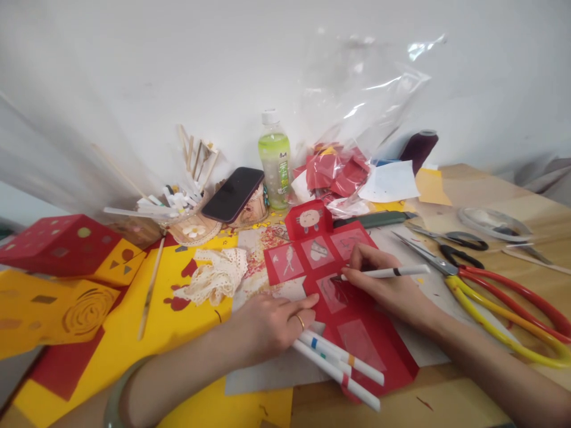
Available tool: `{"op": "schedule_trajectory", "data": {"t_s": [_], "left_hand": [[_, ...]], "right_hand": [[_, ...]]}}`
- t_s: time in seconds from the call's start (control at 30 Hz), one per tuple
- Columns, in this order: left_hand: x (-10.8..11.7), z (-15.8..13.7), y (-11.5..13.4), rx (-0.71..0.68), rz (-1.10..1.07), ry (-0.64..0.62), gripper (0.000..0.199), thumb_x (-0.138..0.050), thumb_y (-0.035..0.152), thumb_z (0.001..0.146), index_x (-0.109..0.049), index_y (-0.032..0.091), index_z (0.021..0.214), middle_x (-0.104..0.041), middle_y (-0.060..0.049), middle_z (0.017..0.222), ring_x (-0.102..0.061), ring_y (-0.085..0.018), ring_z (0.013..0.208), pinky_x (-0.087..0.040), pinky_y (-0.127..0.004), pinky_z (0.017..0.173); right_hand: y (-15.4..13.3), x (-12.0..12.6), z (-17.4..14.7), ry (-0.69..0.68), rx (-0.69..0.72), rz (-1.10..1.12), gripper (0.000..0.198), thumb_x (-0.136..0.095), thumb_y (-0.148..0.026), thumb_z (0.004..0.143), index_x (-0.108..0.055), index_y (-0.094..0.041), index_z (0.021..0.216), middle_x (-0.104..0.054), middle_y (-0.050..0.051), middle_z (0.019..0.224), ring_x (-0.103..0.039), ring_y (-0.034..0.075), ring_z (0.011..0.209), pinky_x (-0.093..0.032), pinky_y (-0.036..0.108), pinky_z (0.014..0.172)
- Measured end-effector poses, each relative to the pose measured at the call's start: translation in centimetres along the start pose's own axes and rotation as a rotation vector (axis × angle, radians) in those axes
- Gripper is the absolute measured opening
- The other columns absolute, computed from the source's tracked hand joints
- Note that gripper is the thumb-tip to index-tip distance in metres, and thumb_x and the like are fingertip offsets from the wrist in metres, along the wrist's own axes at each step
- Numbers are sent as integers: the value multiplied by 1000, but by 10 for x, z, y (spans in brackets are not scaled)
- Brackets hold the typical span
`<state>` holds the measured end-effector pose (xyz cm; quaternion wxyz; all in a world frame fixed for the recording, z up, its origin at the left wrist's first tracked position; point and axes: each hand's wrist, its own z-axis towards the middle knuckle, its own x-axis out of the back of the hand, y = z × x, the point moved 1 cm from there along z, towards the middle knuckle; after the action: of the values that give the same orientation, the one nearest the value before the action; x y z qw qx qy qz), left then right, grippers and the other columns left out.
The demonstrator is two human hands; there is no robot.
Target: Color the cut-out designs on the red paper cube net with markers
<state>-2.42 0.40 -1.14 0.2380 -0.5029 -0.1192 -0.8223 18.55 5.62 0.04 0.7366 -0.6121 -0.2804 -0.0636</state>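
Head view: right hand (383, 285) pinches a white pen (383, 273), tip down on the red card (339, 297) lying flat mid-table. Left hand (272, 324) presses on the card's near-left edge, fingers closed around three more pens (343, 365) (coloured bands on them, a ring on one finger). Red-and-yellow shears (508, 303) lie just right of the drawing hand, black scissors (459, 241) beyond. Lace (216, 273) sits left of the card on yellow paper (151, 309); phone (232, 194) and bottle (274, 160) stand behind.
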Motion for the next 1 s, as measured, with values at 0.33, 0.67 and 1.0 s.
{"op": "schedule_trajectory", "data": {"t_s": [0.33,0.67,1.0], "left_hand": [[1,-1,0,6,20,13,27,-37,21,92,-62,13,89,-66,-8,106,-66,-13,62,-54,-25,51],[-1,-4,-1,9,-7,-31,20,-42,18,89,-61,12,91,-64,-9,109,-67,-14,69,-55,-24,55],[0,-3,0,5,7,-21,22,-40,17,90,-62,13,92,-64,-9,109,-67,-15,68,-55,-26,55]], "right_hand": [[0,2,-1,52,-16,-8,23,-52,-20,73,-35,-21,57,-38,-6,52,-32,9,49,-26,23,45],[1,4,-1,71,-27,-6,21,-49,-20,73,-35,-21,57,-38,-6,51,-34,9,48,-27,23,44],[0,4,-1,76,-17,-18,22,-50,-21,73,-35,-21,57,-38,-6,51,-34,10,48,-27,23,44]]}}
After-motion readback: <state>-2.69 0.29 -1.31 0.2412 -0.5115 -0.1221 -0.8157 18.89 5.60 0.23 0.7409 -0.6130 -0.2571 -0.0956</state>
